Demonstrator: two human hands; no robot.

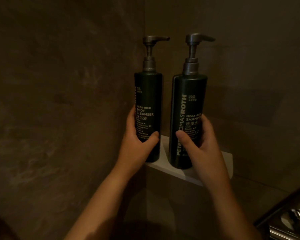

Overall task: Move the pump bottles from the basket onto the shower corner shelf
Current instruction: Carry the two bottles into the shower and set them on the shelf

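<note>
Two dark green pump bottles stand upright on the white corner shelf point(164, 168), both spouts pointing right. The body cleanser bottle point(148, 94) is on the left, close to the wall corner, and my left hand point(137, 141) grips its lower half with the thumb across the front. My right hand point(200, 142) grips the lower half of the shampoo bottle point(189, 101) on the right. Both bottle bases appear to touch the shelf. The basket is not in view.
Dark brown stone walls meet in a corner behind the bottles. A shiny metal fixture point(291, 220) sits at the bottom right, below the shelf. The shelf's right end point(229, 158) is bare.
</note>
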